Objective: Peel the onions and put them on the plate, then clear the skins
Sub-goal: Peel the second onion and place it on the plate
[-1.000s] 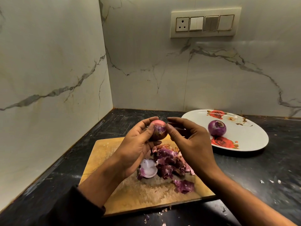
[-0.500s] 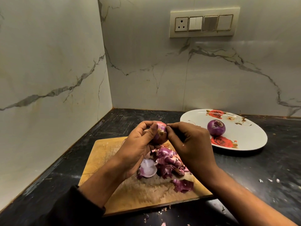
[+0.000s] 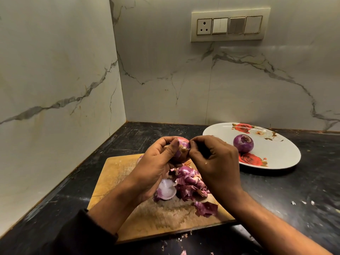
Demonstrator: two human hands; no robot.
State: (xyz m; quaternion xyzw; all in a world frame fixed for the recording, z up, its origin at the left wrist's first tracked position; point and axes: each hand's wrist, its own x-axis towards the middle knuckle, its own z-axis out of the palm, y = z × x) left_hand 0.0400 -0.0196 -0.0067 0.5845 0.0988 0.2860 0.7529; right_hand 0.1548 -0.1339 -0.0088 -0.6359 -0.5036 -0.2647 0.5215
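Observation:
My left hand (image 3: 156, 162) grips a red onion (image 3: 182, 150) above the wooden cutting board (image 3: 117, 172), thumb across its front. My right hand (image 3: 215, 162) is curled against the onion's right side, fingertips pinching at its skin near the root end. A pile of purple onion skins (image 3: 189, 184) and a pale inner piece lie on the board under my hands. One peeled onion (image 3: 243, 143) sits on the white rose-patterned plate (image 3: 279, 155) to the right.
The board lies on a black stone counter (image 3: 294, 190) in a corner of marble walls. A switch panel (image 3: 230, 26) is on the back wall. Small skin scraps dot the counter near the front edge (image 3: 182, 236) and at right.
My right hand has closed in on the onion, its fingers curling from loosely spread to pinching at the skin. The left hand has turned the onion slightly.

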